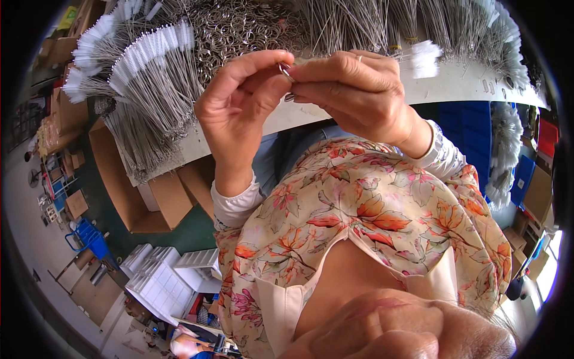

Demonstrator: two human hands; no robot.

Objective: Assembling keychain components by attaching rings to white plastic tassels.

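Observation:
Above the near edge of a white table (460, 90), my two hands meet at a small metal ring (286, 73). My left hand (242, 99) pinches the ring between thumb and forefinger. From the other side, my right hand (359, 90) has its thumb and fingertips closed on the same ring. White brush bristles (426, 58) with thin wire stems show just past my right knuckles; whether the right hand touches those stems is hidden. Beyond the hands lies a large heap of metal rings (239, 33).
Bundles of wire-stemmed brushes with white bristles (152, 60) stack at the table's left. More wire bundles (353, 27) line the far side and right. An open cardboard box (143, 209) stands below the left edge, blue bins (466, 131) at the right, white crates (161, 281) farther off.

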